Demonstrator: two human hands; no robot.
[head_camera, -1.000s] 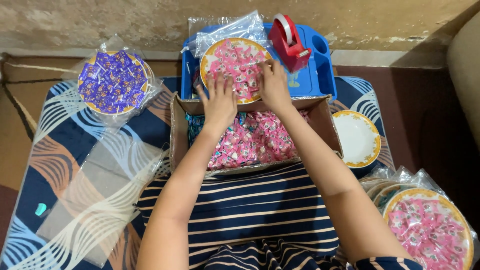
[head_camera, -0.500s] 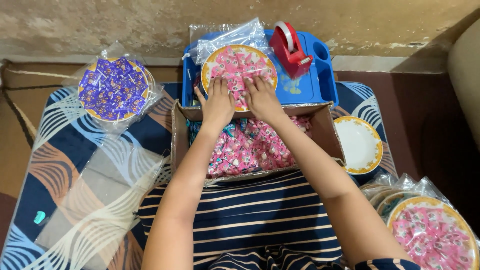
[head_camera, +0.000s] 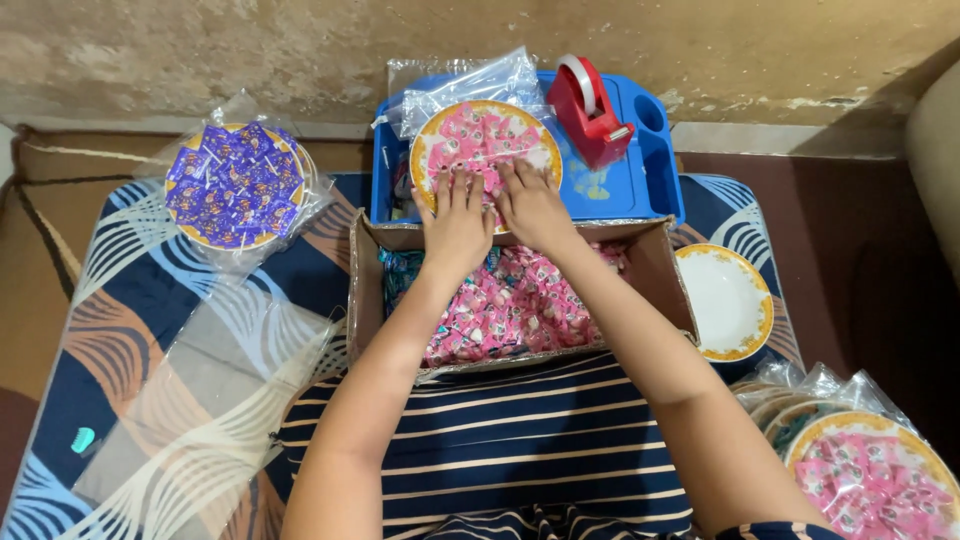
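Pink wrapped sweets (head_camera: 480, 140) cover a gold-rimmed paper plate (head_camera: 428, 150) that sits on a blue plastic tray (head_camera: 640, 185), and both hands lie flat on the near edge of that heap: the left hand (head_camera: 455, 215) and the right hand (head_camera: 530, 205) side by side, fingers spread, palms down, neither grip closed around anything. Just nearer than the tray is an open cardboard box (head_camera: 365, 280) full of the same pink sweets. A red tape dispenser (head_camera: 590, 110) stands on the tray just beside the plate, and clear plastic bags (head_camera: 470, 80) lie at the tray's far edge. Well to the left of the tray is a bagged plate of purple sweets (head_camera: 235, 185); to the right of the box lies an empty plate (head_camera: 725, 300). To level the heap well, the palms would best stay flat and press lightly, sweeping from the middle outward while stopping short of the rim, so no sweet slides off onto the tray.
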